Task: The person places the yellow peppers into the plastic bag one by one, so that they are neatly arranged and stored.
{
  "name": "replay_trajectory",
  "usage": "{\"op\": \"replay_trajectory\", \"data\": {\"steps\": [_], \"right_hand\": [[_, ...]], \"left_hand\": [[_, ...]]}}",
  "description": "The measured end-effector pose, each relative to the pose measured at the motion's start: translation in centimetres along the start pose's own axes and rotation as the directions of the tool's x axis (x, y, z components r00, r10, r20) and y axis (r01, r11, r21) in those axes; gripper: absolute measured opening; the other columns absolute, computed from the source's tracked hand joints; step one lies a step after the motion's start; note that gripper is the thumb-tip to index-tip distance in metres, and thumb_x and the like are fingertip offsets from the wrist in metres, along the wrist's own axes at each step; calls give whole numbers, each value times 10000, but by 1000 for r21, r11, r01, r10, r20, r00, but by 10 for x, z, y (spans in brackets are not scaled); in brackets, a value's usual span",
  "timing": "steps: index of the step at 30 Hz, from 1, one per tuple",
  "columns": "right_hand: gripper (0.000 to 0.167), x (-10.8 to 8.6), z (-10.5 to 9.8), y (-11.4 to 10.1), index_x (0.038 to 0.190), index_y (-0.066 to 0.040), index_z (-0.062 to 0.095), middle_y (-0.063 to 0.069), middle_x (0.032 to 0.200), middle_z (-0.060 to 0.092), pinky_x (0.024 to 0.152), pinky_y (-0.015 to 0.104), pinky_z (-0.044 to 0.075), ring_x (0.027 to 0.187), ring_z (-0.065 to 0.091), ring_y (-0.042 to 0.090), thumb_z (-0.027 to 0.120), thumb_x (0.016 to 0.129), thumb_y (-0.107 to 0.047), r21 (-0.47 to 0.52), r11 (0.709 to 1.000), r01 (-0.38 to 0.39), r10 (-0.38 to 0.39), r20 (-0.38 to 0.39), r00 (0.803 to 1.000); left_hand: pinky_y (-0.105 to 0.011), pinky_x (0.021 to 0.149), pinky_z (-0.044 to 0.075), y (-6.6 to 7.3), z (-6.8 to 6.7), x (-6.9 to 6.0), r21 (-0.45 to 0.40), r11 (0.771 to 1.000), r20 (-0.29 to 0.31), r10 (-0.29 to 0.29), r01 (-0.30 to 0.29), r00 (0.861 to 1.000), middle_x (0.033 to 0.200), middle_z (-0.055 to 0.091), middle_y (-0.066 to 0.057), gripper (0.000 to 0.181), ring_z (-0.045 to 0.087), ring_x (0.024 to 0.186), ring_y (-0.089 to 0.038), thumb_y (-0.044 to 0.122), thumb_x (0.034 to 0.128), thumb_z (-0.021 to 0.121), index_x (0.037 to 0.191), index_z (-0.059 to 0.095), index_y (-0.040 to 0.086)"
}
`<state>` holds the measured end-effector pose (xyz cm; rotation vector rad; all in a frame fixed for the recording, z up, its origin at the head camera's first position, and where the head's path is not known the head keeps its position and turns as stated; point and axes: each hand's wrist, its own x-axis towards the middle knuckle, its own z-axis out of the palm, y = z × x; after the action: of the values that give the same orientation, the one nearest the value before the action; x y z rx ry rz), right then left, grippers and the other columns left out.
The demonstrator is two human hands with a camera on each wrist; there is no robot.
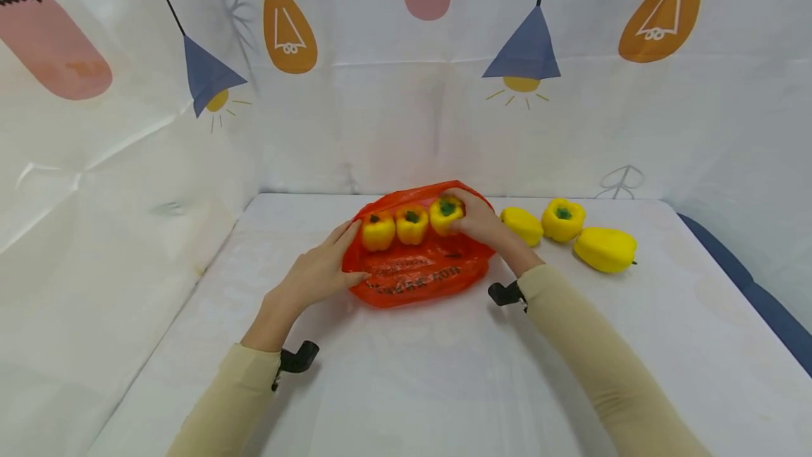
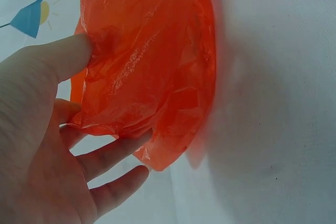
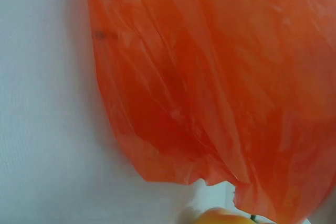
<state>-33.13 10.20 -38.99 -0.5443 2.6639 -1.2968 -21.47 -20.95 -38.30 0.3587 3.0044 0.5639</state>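
A red plastic bag [image 1: 419, 281] with dark print lies on the white table, its mouth spread. Two yellow bell peppers, one at the left [image 1: 378, 233] and one in the middle [image 1: 412, 226], sit upright in the mouth. My right hand [image 1: 476, 217] grips a third yellow bell pepper [image 1: 445, 214] beside them, still within the bag's mouth. At the bag's left side, my left hand [image 1: 323, 266] holds the edge, thumb and fingers spread. The left wrist view shows those fingers [image 2: 118, 156] along the red film. In the right wrist view the bag [image 3: 210, 77] hides the right hand's fingers.
To the right of the bag are three more yellow peppers: one lying near the right wrist [image 1: 522, 226], one upright [image 1: 563, 220] and one on its side [image 1: 605, 250]. A white printed sheet [image 1: 406, 111] hangs behind the table [image 1: 406, 386]. Dark blue padding [image 1: 723, 259] shows at the right.
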Motion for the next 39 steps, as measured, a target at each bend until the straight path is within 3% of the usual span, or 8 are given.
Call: {"op": "replay_trajectory", "data": {"steps": [10, 14, 17, 24, 30, 39], "right_hand": [[673, 2, 4, 11, 1471, -207, 433, 47, 1509, 428, 1159, 534, 348, 1313, 415, 288, 604, 842, -37, 54, 998, -28, 27, 9, 1000], [668, 2, 6, 12, 1519, -196, 378, 30, 1584, 357, 1210, 533, 282, 1414, 356, 279, 553, 891, -52, 0, 1000, -20, 20, 13, 1000], [691, 2, 8, 10, 1547, -168, 334, 44, 1622, 299, 1222, 527, 271, 1463, 319, 280, 516, 896, -27, -94, 995, 10, -8, 19, 1000], [765, 0, 13, 4, 1582, -177, 265, 73, 1666, 190, 1214, 525, 291, 1508, 267, 293, 523, 874, -43, -307, 950, 45, -36, 34, 999], [786, -3, 12, 5, 1597, -197, 213, 86, 1683, 112, 1211, 539, 286, 1524, 234, 316, 565, 900, -104, -346, 937, 39, -16, 70, 997], [761, -10, 6, 3, 1590, -248, 238, 57, 1685, 120, 1191, 588, 292, 1527, 227, 324, 584, 920, -144, -341, 938, 58, -39, 64, 997]], "left_hand": [[-663, 1045, 419, 8, 1, 3, -8, 1000, -9, 23, -23, 1000, 1686, 130, 16, 988, 487, 1363, -405, 514, 862, 711, 1612, 123, 255], [-664, 1041, 424, 12, 1, 4, 1, 1000, -8, 25, -25, 1000, 1687, 127, 12, 990, 496, 1358, -398, 515, 862, 710, 1612, 121, 250], [-665, 1037, 427, 13, 0, 3, 8, 1000, -3, 23, -23, 1000, 1688, 125, 1, 989, 493, 1361, -396, 514, 867, 704, 1613, 113, 244], [-659, 1042, 428, 10, -1, 0, 0, 1000, -4, 2, -2, 1000, 1683, 143, -23, 990, 477, 1376, -389, 510, 866, 706, 1613, 118, 234], [-678, 1038, 418, 8, 2, 0, -4, 1000, 1, -3, 3, 1000, 1682, 146, -23, 996, 486, 1365, -398, 525, 863, 704, 1613, 116, 236], [-669, 1035, 424, 7, 0, 1, 3, 1000, -6, 1, -1, 1000, 1682, 146, -29, 992, 501, 1348, -407, 518, 869, 701, 1614, 118, 218]]}}
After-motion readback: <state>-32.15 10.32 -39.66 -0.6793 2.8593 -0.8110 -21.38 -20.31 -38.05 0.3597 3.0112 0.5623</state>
